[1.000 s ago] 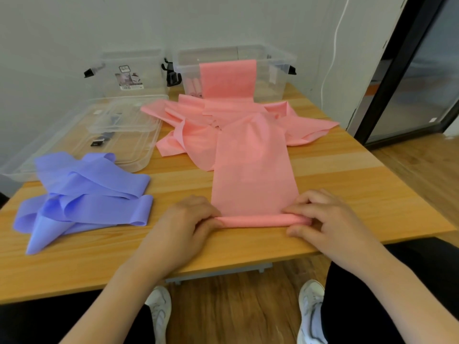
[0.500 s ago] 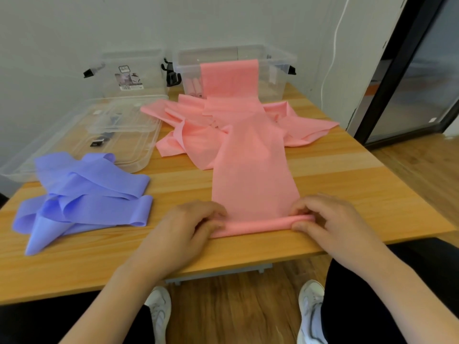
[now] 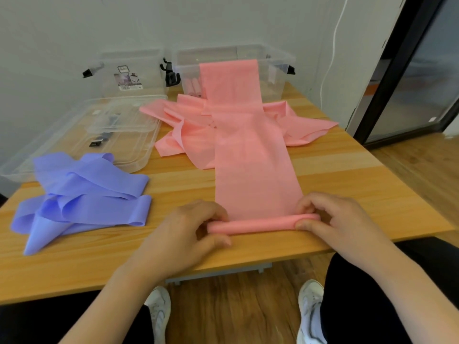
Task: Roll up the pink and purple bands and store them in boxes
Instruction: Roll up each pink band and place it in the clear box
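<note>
Left hand [image 3: 183, 234] and right hand [image 3: 340, 219] are each pinching an end of the pink band's [image 3: 250, 170] rolled edge (both grips grasping it) near the bench [image 3: 347, 184] front.

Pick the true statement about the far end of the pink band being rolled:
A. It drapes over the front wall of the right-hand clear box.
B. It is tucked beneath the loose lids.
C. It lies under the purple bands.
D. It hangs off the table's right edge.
A: the pink band runs from the roll between the left hand and right hand up over the clear box front wall.
</note>
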### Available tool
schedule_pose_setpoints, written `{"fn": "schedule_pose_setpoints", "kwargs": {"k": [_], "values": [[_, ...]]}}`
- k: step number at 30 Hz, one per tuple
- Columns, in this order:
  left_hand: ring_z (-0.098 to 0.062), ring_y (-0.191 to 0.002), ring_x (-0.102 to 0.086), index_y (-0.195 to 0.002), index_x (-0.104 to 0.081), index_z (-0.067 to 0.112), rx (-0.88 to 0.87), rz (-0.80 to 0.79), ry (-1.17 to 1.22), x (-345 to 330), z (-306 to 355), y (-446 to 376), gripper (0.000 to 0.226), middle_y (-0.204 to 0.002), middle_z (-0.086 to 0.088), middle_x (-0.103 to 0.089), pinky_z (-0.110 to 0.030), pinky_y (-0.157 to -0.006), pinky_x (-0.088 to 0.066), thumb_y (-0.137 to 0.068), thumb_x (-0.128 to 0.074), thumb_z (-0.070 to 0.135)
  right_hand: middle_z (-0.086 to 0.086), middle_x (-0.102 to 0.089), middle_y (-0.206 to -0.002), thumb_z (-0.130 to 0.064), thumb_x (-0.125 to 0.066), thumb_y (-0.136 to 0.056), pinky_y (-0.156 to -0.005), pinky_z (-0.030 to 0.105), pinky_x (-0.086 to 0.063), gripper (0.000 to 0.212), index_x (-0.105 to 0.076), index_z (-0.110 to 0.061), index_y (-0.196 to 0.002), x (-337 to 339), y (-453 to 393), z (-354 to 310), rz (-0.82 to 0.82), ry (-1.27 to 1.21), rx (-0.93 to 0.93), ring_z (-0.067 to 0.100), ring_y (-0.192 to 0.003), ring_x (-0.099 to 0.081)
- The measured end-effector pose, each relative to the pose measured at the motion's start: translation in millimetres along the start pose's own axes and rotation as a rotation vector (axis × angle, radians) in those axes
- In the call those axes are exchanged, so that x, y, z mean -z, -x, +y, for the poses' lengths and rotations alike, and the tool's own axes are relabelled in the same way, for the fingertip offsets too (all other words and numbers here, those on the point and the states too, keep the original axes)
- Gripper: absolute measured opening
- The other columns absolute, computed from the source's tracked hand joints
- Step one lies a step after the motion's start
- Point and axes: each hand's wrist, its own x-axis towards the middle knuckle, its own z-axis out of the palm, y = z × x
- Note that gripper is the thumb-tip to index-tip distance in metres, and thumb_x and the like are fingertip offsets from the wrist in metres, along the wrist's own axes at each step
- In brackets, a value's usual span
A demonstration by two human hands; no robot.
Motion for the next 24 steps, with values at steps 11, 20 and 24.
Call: {"fn": "schedule_pose_setpoints", "kwargs": {"k": [11,20,24], "values": [[0.006,-0.082,-0.052,-0.094,-0.06,0.027,0.064,0.049,-0.033,-5,1,-2,0.029,-0.083,0.018,-0.059,-0.007,-0.073,-0.04,-0.079,-0.05,0.049,-0.016,-0.062,-0.081,-0.016,-0.071,-0.076,-0.071,0.008,-0.037,0.024,-0.059,-0.036,-0.075,4,0,-2,0.011,-0.034,0.012,0.0,-0.088,-0.053],[0.004,-0.084,-0.052,-0.091,-0.072,0.012,0.096,0.092,-0.07,-9,0,-12,0.028,-0.086,0.012,-0.065,0.001,-0.076,-0.035,-0.083,-0.055,0.032,-0.02,-0.06,-0.083,-0.017,-0.073,-0.074,-0.079,0.002,-0.033,0.019,-0.066,-0.032,-0.083,2,-2,1,0.044,0.038,0.015,-0.005,-0.092,-0.051],[0.003,-0.085,-0.05,-0.1,-0.072,0.019,0.116,0.098,-0.081,-11,1,-16,0.024,-0.096,0.01,-0.06,0.001,-0.078,-0.032,-0.082,-0.059,0.028,-0.016,-0.062,-0.082,-0.013,-0.068,-0.08,-0.073,0.002,-0.036,0.026,-0.059,-0.037,-0.08,-3,-4,-1,0.166,0.023,-0.041,-0.002,-0.083,-0.056]]}}
